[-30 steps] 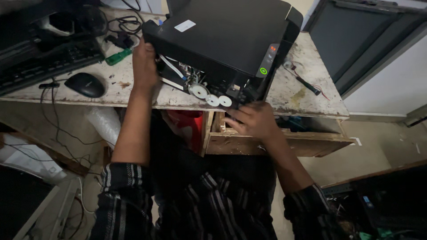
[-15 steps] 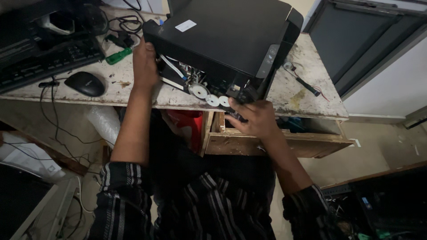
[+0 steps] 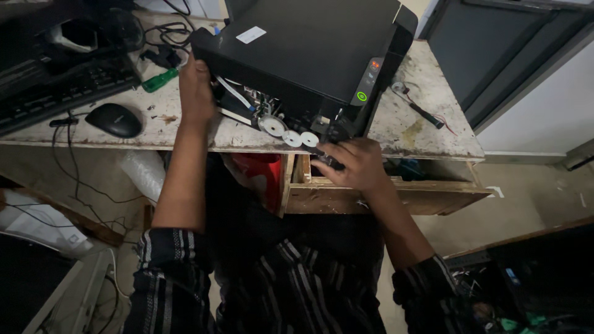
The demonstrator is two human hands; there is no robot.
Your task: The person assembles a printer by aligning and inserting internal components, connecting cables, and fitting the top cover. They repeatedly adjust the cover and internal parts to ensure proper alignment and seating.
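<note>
A black printer lies on the worn white worktop, its open side with white gears and a flat ribbon cable facing me. My left hand presses against the printer's left edge, fingers wrapped on the casing. My right hand is at the lower front corner, its fingers curled around a small dark part just under the gears. A green light glows on the printer's side panel.
A black mouse, a keyboard, a green-handled tool and cables lie at the left. A small screwdriver-like tool rests at the right. A wooden drawer stands open under the worktop, with something red beside it.
My right hand has shifted slightly up toward the printer's lower corner. The left hand and the printer stay about where they were.
</note>
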